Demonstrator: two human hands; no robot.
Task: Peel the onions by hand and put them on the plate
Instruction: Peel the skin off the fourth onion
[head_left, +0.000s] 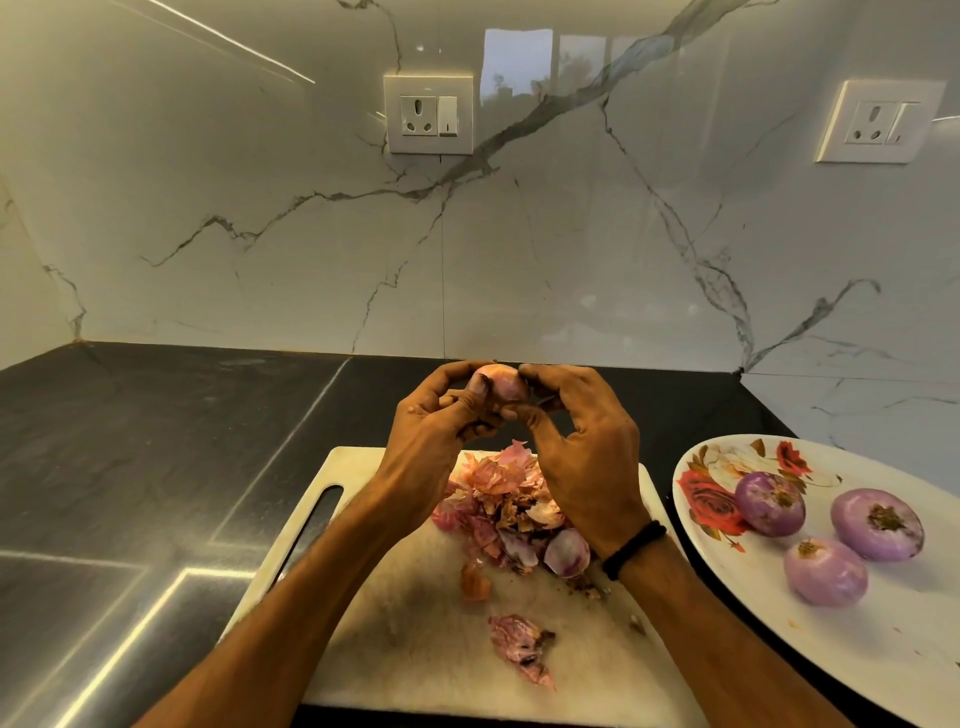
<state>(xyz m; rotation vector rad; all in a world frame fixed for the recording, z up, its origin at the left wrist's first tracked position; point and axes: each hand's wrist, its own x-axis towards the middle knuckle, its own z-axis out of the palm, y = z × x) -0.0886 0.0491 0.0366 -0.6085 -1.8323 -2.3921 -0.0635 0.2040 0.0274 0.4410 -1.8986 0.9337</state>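
Gripping onion above 12 o'clock edge of cutting board: left hand cupping it with curled fingers, right hand pinching skin at its 3 o'clock side. Three peeled onions lying on plate, at 3 o'clock of board. Peel pile lying beneath hands. Risk: skin tearing suddenly, slick bulb slipping from grip and rolling onto counter.
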